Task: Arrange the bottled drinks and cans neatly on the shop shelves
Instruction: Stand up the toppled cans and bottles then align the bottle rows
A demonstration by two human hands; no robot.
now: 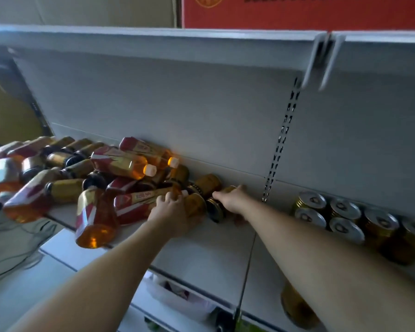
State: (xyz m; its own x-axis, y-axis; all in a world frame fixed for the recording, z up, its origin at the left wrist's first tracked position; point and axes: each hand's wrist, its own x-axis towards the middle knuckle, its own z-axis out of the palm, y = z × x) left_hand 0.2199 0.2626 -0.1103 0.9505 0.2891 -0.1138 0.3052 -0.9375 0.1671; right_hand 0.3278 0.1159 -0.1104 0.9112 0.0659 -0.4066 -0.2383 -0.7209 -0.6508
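A heap of amber bottled drinks [120, 161] with red and gold labels lies jumbled with gold cans on the grey shelf [216, 250], left of centre. My left hand [170, 212] grips a gold can [197, 204] lying on its side at the heap's right edge. Just right of it, my right hand [233, 198] wraps around another lying gold can [215, 209], its dark end facing me. A third lying can [207, 183] rests behind them by the back panel. Several gold cans [333, 216] stand upright in rows at the right.
The shelf above [153, 41] overhangs, with a red carton [297, 13] on it. A slotted upright [283, 140] runs down the back panel. One bottle [94, 221] juts over the shelf's front edge. A lower shelf holds a gold can [295, 305] and packets.
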